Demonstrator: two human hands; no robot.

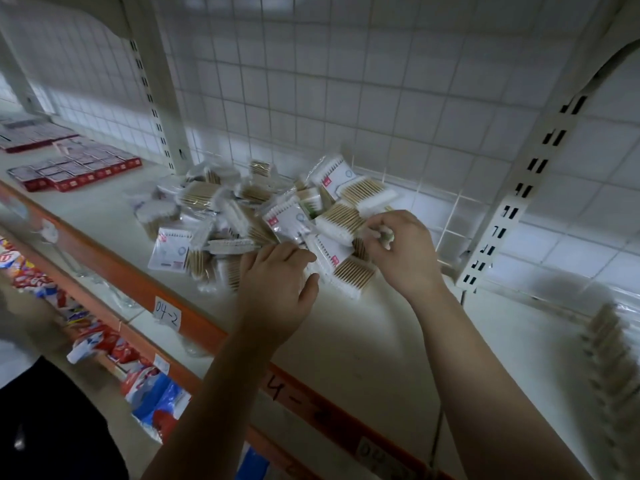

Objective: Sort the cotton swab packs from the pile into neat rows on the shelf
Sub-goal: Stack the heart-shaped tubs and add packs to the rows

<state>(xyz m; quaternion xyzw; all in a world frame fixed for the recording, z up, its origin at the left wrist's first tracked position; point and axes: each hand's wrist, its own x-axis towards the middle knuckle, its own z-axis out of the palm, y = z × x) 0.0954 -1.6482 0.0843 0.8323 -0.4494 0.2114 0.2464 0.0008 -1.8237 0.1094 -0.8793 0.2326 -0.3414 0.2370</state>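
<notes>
A loose pile of cotton swab packs (242, 216) lies on the white shelf (363, 341), against the wire grid back. My left hand (277, 278) reaches into the near edge of the pile with fingers extended, touching packs there. My right hand (401, 247) is at the pile's right side, its fingers curled and pinching the end of a wooden-stick swab pack (341, 220). A row of swab packs (613, 358) stands on the shelf at the far right, blurred.
Red flat boxes (72, 169) lie on the shelf far left. The shelf's orange front rail (194, 327) carries paper labels. White slotted uprights (519, 202) stand right and left of the pile. Snack bags (114, 344) hang on the lower level.
</notes>
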